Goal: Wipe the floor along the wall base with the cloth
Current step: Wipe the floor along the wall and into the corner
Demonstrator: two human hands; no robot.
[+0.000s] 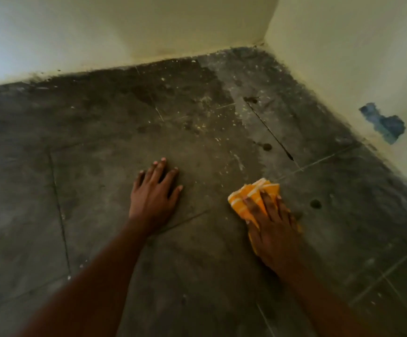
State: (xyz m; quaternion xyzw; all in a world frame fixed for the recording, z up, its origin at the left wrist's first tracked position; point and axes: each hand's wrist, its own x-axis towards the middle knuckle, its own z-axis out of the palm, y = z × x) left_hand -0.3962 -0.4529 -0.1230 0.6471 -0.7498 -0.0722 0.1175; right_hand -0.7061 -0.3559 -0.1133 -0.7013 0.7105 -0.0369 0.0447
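Note:
An orange cloth with white stripes (253,194) lies bunched on the dark concrete floor (114,132). My right hand (274,227) presses flat on top of it, fingers spread over the fabric, some way in from the right wall base (338,117). My left hand (155,194) rests palm down on the bare floor to the left of the cloth, fingers apart, holding nothing. The far wall base (148,62) runs across the top, meeting the right wall in a corner (263,43).
The cream right wall (343,57) has blue patches of chipped paint (385,124). White specks and a pale dusty streak (236,98) mark the floor near the corner. Small dark holes (315,203) dot the floor, and thin joint lines (60,210) cross it.

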